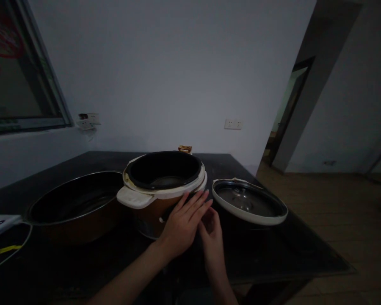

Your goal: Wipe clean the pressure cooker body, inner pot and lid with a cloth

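Note:
An electric pressure cooker [150, 212] with an orange-brown body and white rim stands in front of me. Its black inner pot [165, 166] sits inside, with the top uncovered. My left hand [183, 222] is open, its fingers stretched out flat across the cooker's front right side. Close beside it is my right hand [212, 235], fingers curved and thumb apart; its fingertips are partly hidden behind the left hand. I see nothing held in either hand. The round lid [252, 218], with a white edge and dark inside, lies right of the cooker, underside up.
On the left is a wide dark pan [79, 216] with a white handle-like part [1, 224], a white cord and a yellow strip [8, 250]. All stand on a black table [285, 258]. Behind is a wall with sockets [233, 124]. Something small and brown [185, 148] shows behind the cooker.

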Tool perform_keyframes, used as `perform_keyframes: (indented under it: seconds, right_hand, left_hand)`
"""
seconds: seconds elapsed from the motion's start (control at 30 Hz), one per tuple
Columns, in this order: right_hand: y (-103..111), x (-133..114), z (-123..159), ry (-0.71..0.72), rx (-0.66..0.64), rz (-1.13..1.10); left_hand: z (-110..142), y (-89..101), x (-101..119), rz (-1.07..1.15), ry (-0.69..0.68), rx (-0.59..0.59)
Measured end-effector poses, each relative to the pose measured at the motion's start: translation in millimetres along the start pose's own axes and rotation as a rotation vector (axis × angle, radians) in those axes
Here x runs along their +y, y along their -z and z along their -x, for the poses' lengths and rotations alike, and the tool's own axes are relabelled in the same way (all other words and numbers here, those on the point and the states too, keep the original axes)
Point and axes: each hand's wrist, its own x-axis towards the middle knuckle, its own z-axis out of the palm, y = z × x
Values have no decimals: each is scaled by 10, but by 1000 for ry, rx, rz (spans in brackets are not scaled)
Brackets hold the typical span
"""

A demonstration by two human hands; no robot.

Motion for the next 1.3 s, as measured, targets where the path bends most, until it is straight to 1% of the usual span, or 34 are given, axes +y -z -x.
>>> perform_keyframes:
  seconds: [0.07, 0.13, 0.17, 0.23, 0.3, 0.37, 0.4, 0.47, 0.53, 0.57, 0.7, 0.83, 0.9, 1.0, 1.1, 1.3]
  right_hand:
    - [-95, -59, -49, 39, 14, -17]
    - [-147, -133, -91, 47, 7, -3]
    - [-154, -161, -100, 28, 0, 6]
    - [-130, -189, -86, -34, 1, -20]
    - [-66, -185, -33, -97, 26, -126]
    - [24, -169, 36, -168, 70, -262]
    - [73, -162, 68, -207, 90, -316]
    - [165, -157, 109, -273, 141, -387]
    - [233, -156, 115, -293, 182, -429]
    - [255, -156, 109, -294, 198, -442]
    - [286, -153, 64, -292, 258, -486]
    - [309, -142, 33, -288, 393, -535]
    - [337, -119, 13, -289, 437, -526]
    - [384, -51, -19, -274, 420, -482]
    - [409, 24, -33, -295, 415, -399]
    - [369, 107, -11, -344, 426, -392]
  left_hand:
    - [-27, 39, 0, 36, -23, -30]
    - [-67, 108, 5, 65, -31, -69]
    - [-102, 149, 8, 68, -33, -80]
    - [-218, 231, 9, 38, -6, -68]
    - [-392, 294, 0, -45, 86, -30]
    - [-597, 322, -17, -141, 218, -34]
    - [-696, 321, -27, -182, 283, -66]
    - [-860, 294, -46, -247, 393, -166]
    - [-953, 247, -58, -315, 453, -241]
    - [-971, 223, -62, -353, 463, -252]
    - [-920, 171, -85, -465, 376, -245]
    - [-857, 181, -127, -503, 301, -270]
    - [-849, 192, -146, -498, 273, -290]
    - [-836, 215, -175, -467, 258, -314]
    - [-787, 263, -229, -427, 250, -316]
    - [-624, 450, -370, -399, 188, -332]
